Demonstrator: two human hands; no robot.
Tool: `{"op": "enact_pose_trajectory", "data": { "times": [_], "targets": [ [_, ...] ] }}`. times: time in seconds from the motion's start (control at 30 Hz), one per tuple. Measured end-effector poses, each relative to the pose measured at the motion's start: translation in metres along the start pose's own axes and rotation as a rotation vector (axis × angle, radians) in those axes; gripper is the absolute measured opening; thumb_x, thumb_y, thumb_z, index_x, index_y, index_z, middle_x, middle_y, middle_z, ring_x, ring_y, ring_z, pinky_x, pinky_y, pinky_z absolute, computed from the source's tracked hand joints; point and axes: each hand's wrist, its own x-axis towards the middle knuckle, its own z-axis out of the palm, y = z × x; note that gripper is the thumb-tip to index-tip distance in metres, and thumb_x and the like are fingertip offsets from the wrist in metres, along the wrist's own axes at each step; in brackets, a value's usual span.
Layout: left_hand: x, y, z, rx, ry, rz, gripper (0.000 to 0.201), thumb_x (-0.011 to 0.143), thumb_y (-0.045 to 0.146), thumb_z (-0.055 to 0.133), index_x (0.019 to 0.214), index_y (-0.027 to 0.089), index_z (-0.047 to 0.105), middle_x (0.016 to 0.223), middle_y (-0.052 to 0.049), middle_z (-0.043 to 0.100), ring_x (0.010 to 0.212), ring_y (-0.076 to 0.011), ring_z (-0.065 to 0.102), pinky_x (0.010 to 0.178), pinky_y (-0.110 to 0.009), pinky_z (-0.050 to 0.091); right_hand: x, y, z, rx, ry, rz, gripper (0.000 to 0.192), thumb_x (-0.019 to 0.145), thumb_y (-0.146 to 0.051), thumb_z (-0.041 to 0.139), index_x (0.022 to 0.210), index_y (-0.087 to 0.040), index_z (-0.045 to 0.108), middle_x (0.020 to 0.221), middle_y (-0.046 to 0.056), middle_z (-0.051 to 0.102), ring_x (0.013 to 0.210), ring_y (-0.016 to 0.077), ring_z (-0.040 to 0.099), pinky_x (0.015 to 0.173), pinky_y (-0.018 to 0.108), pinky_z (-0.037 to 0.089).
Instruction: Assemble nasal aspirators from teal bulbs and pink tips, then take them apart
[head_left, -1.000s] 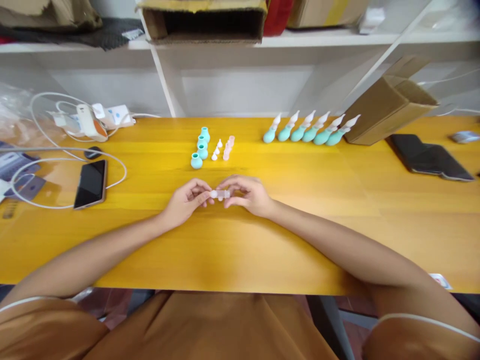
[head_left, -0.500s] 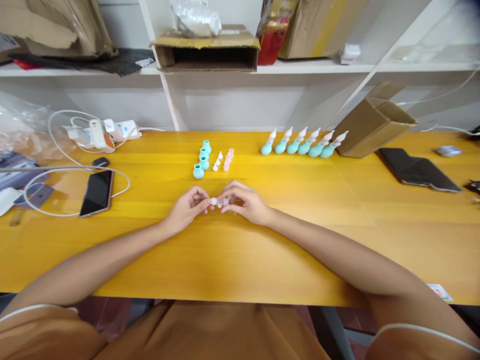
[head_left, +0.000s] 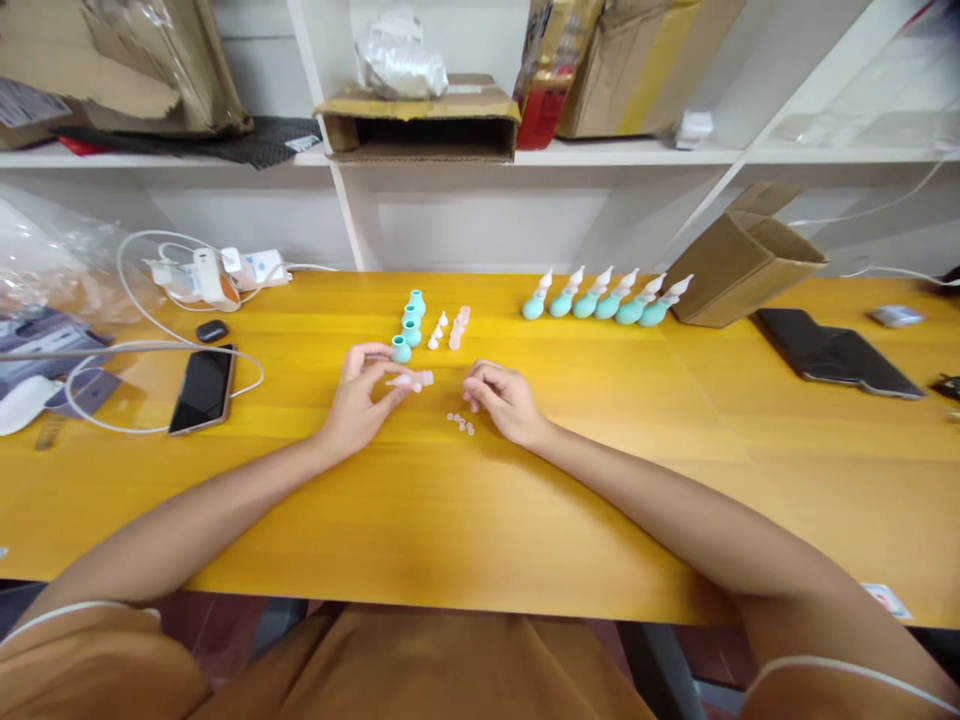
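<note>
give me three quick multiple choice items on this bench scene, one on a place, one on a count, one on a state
1. Where does the phone lie?
A. left of the left hand
B. beside the cardboard box
C. on the shelf

2. How many finished teal-bulb pieces stand in the row by the box?
A. three
B. six
C. nine

3. What is the left hand doing?
A. lying flat and empty
B. pinching a small clear nozzle piece
C. gripping the phone

Answers: 1 A, the phone sits on the yellow table left of that hand. 2 B, six white tips show. 3 B, fingertips pinch the piece, while the right hand rests by tiny clear bits.
</note>
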Motion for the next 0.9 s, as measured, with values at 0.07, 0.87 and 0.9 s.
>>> {"op": "enact_pose_trajectory", "data": {
  "times": [0.07, 0.87, 0.9],
  "targets": [
    [0.010, -0.011, -0.005, 0.042, 0.019, -0.026, 0.026, 0.103, 0.048, 0.072, 0.112, 0.026, 0.081, 0.153, -0.011, 0.054, 0.145, -0.0307, 0.054, 0.130, -0.052, 0.041, 0.002, 0.001, 0.000, 0.052, 0.031, 0.086, 0.058, 0.107, -0.068, 0.062, 0.074, -0.020, 0.065, 0.068, -0.001, 0.062, 0.062, 0.0130, 0.059, 0.069, 0.029, 0.050],
    [0.023, -0.026, 0.008, -0.370, -0.084, -0.175, 0.039, 0.094, 0.060, 0.078, 0.100, 0.022, 0.082, 0.123, -0.010, 0.075, 0.126, -0.0280, 0.067, 0.120, -0.048, 0.047, 0.005, 0.007, 0.004, 0.327, 0.060, 0.347, 0.055, 0.092, -0.074, 0.074, 0.090, -0.020, 0.060, 0.067, -0.003, 0.070, 0.039, 0.0073, 0.051, 0.040, 0.021, 0.036],
    [0.021, -0.019, 0.009, -0.450, -0.112, -0.193, 0.041, 0.092, 0.061, 0.081, 0.099, 0.021, 0.082, 0.120, -0.010, 0.077, 0.120, -0.0267, 0.070, 0.117, -0.046, 0.049, 0.005, 0.008, 0.004, 0.336, 0.042, 0.339, 0.055, 0.094, -0.075, 0.071, 0.094, -0.020, 0.061, 0.070, -0.003, 0.070, 0.041, 0.0078, 0.052, 0.040, 0.021, 0.037]
  ]
}}
